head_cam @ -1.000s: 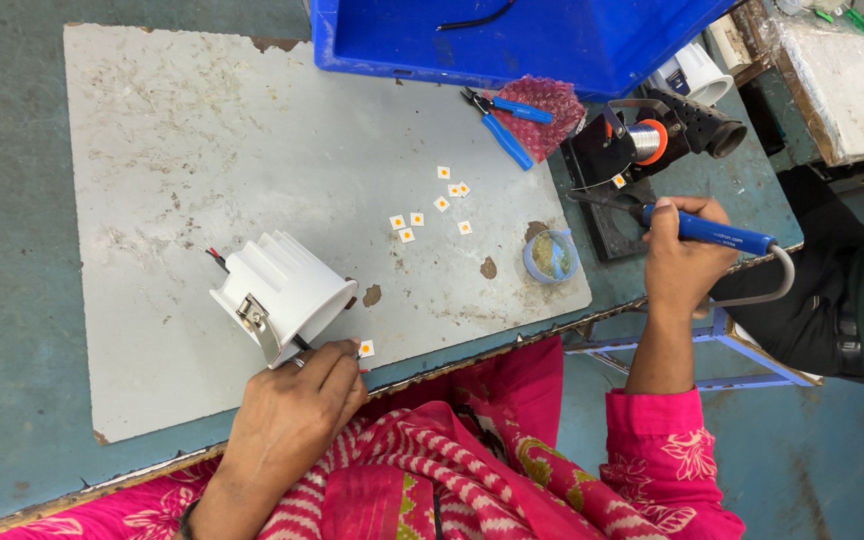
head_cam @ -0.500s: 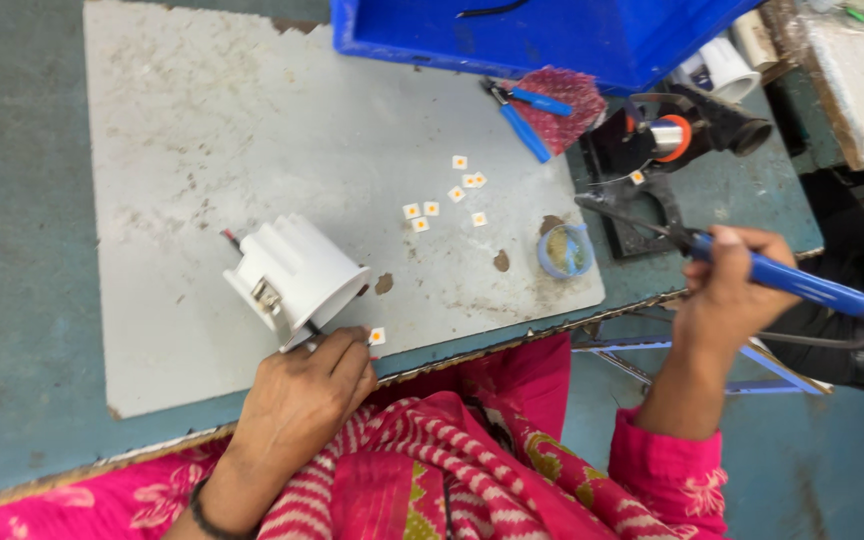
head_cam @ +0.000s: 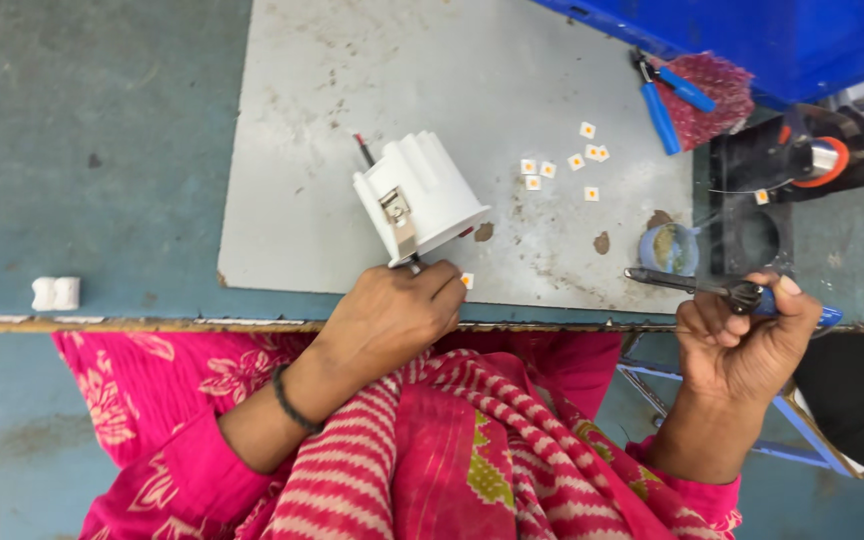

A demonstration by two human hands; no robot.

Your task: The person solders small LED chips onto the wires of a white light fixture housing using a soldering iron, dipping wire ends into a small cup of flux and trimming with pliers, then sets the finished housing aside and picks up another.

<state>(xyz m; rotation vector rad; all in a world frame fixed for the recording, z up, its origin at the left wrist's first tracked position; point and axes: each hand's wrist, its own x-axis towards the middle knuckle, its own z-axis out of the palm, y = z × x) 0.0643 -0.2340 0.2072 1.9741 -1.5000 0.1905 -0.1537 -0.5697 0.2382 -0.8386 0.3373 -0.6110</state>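
Note:
A white ribbed lamp housing (head_cam: 418, 196) lies on its side on a grey metal sheet (head_cam: 312, 130). My left hand (head_cam: 392, 312) rests at the sheet's near edge, fingers closed on the housing's wires, with a small white chip (head_cam: 467, 281) beside the fingertips. My right hand (head_cam: 744, 340) holds a blue-handled soldering iron (head_cam: 697, 287) near the table's edge, its tip pointing left toward a small round blue tin (head_cam: 668, 248). Several small white square chips (head_cam: 560, 165) lie scattered on the sheet right of the housing.
A blue crate (head_cam: 782, 35) stands at the back right. Blue-handled pliers (head_cam: 664, 98) lie on a pink scrubber. A black soldering stand with an orange spool (head_cam: 802, 165) sits at the right. A small white part (head_cam: 56, 293) lies on the green table at the left.
My right hand has brought the soldering iron down and left from the stand to the table's near edge. The view has shifted right; my left hand stays at the housing.

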